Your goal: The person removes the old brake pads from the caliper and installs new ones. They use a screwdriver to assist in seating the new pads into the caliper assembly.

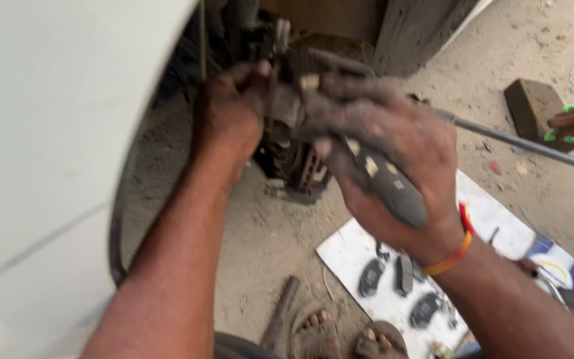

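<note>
Sandalled feet (340, 332) on sandy ground | right hand (393, 156) – fingers closed round a grey curved brake pad (393, 189) | left hand (230, 110) clasps the grimy metal caliper (293, 133) in the wheel arch | best done square – pad seated flat, caliper braced.

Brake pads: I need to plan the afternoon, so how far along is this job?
Done: the wheel is off, leaving the brake assembly bare in the arch. In hand: the right hand holds a brake pad at the assembly while the left hand grips it from the other side. Left: three more pads lie on the white sheet.
</note>
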